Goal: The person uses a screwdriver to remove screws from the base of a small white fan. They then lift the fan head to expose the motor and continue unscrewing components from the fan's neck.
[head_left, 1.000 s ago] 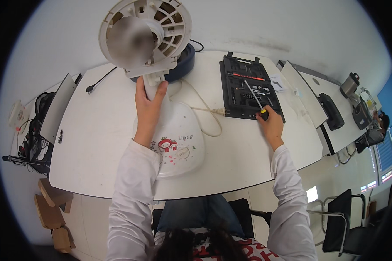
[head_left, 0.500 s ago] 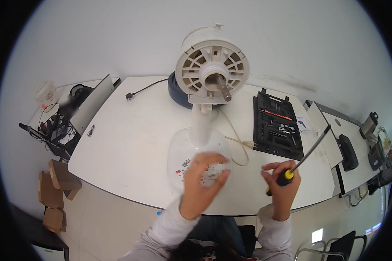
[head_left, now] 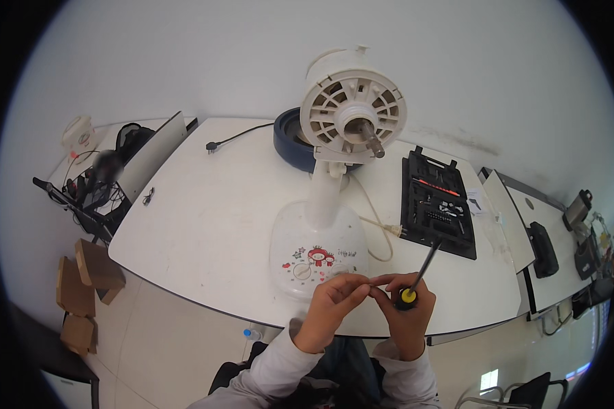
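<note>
A white table fan [head_left: 326,204] without blades or cage stands on the table, its motor housing [head_left: 354,109] and metal shaft [head_left: 372,141] bare. In front of its printed base [head_left: 312,235] my two hands meet at the fingertips. My right hand [head_left: 408,317] is closed around the black and yellow handle of a screwdriver [head_left: 424,267], whose shaft points up and away. Thumb and forefinger of that hand also pinch toward the left. My left hand [head_left: 331,310] is closed in a pinch against them; whatever small thing sits between the fingertips is too small to make out.
An open black tool case [head_left: 438,204] lies right of the fan, with a pale plug [head_left: 393,230] beside it. Behind the fan sits a dark blue round object [head_left: 290,146] with a black plug [head_left: 213,146] on its cord. Cardboard boxes [head_left: 78,286] stand on the floor at left.
My left hand has moved right and down and closed from an open spread to a pinch. My right hand has come left to meet it, screwdriver still in its grip. The view has shifted slightly.
</note>
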`<state>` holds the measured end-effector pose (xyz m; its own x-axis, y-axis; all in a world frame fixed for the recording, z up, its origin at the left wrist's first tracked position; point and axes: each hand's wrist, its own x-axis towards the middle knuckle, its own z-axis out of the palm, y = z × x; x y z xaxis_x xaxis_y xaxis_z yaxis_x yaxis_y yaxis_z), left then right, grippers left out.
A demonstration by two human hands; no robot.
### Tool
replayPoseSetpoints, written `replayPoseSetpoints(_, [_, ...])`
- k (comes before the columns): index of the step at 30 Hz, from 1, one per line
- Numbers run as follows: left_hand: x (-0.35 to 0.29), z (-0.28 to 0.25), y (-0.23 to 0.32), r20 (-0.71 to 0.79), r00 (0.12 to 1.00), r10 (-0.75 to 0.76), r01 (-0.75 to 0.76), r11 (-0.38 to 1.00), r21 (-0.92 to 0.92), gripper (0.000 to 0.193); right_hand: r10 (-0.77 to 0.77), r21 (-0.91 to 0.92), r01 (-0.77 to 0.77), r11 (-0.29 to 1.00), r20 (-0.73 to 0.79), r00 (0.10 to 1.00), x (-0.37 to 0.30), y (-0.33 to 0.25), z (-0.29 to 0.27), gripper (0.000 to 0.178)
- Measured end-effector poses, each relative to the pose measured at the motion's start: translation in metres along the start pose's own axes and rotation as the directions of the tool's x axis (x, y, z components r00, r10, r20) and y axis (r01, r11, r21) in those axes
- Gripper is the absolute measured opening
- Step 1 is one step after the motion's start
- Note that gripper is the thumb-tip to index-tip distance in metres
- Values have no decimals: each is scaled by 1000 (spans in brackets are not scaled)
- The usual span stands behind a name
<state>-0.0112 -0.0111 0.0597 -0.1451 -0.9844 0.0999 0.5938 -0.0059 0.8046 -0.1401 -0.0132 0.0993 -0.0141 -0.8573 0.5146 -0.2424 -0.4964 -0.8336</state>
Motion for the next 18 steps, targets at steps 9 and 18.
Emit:
replayPoseSetpoints(9, [4,-8,-10,-79,997,-19,1,975,-221,16,-37,-168,43,985,41,998,0,6,-1,23])
replayPoseSetpoints(18, [-3,-17,31,-204,887,414,-422,907,4,14,-243,-660,320,679,209,947,5,2,-33,23])
